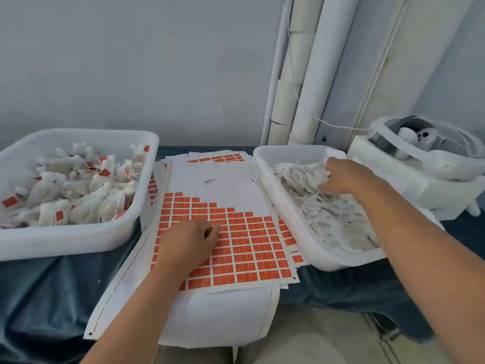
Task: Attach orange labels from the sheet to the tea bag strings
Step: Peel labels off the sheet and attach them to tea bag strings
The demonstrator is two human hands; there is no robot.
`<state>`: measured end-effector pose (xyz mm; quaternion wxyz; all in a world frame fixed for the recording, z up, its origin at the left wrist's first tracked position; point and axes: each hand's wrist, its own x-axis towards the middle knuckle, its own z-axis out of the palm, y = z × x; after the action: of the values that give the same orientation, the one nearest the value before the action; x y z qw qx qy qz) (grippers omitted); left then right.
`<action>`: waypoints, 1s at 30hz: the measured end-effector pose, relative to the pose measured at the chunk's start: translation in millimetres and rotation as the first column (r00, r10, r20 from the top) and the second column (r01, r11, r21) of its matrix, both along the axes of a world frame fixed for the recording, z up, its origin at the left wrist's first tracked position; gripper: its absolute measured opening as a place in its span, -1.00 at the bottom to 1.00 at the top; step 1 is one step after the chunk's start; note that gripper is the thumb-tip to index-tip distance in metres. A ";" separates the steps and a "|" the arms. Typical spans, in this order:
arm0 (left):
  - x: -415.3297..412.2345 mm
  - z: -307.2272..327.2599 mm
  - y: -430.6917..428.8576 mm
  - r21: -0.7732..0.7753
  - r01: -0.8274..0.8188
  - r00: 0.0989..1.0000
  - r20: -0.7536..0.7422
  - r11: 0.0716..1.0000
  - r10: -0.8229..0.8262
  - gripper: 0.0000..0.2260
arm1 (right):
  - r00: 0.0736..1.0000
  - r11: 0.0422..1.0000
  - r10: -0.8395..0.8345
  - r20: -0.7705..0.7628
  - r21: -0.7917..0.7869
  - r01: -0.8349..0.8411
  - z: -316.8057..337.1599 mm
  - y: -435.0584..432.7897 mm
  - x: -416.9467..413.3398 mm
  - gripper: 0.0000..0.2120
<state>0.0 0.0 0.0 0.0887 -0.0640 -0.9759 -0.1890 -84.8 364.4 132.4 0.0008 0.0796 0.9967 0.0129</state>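
Two white tubs sit on a dark blue cloth (52, 298), with a stack of label sheets between them. In the left tub (78, 241) lie the finished bags (89, 203), white pouches whose strings already carry small orange tags. In the right tub (284, 204) lies a loose heap of plain tea bags (338, 222), their white strings tangled through it.

On top of the stack lies the label sheet (217, 185). Its far half is mostly stripped to bare white backing, and its near half is covered in rows of orange labels (246, 240). More sheets show under its edges, and one hangs over the near side of the table.

The left hand (183, 243) rests on the sheet. Its fingers are curled and its fingertips (214, 229) meet on a label at the edge of the stripped area. Whether they have caught that label cannot be told.

The right hand (343, 174) reaches into the right tub, well apart from the sheet. Its fingers (324, 186) hook down into the heap and clasp a tuft of tea bags, though the hand is blurred.

White pipes (312, 74) run up the corner behind the tubs. A white machine (388, 185) stands just beside the right tub, with a clear bowl (446, 164) on top.
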 end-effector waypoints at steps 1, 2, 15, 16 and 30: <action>0.1 2.5 0.5 -0.004 -0.016 0.999 0.040 1.000 0.016 -0.54 | 0.999 0.997 -0.036 0.033 0.071 0.034 -3.9 3.5 1.2 -0.41; -0.9 2.7 0.0 -0.016 -0.034 0.999 0.039 0.999 0.034 -0.54 | 0.998 0.991 -0.059 0.025 0.121 0.055 -7.4 6.2 4.5 -0.48; -3.6 -4.0 -0.1 -0.013 -0.063 0.998 0.003 0.998 0.063 -0.54 | 0.885 0.933 0.019 -0.464 -0.309 -0.183 13.9 7.0 44.2 -0.77; -3.6 -4.1 0.2 -0.014 -0.062 0.998 0.005 0.998 0.062 -0.54 | 0.874 0.899 0.046 -0.483 -0.361 -0.247 20.5 -4.2 54.0 -0.79; 9.5 23.5 -0.9 0.219 -0.106 0.989 0.129 0.970 0.079 -0.68 | 0.840 0.459 0.304 -0.449 -0.704 -0.542 -40.2 -170.2 154.8 -0.83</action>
<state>9.5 -0.9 23.5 0.0458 0.0035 -0.9536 -0.2975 70.0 194.2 92.2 -0.0965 -0.1814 0.8671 -0.4537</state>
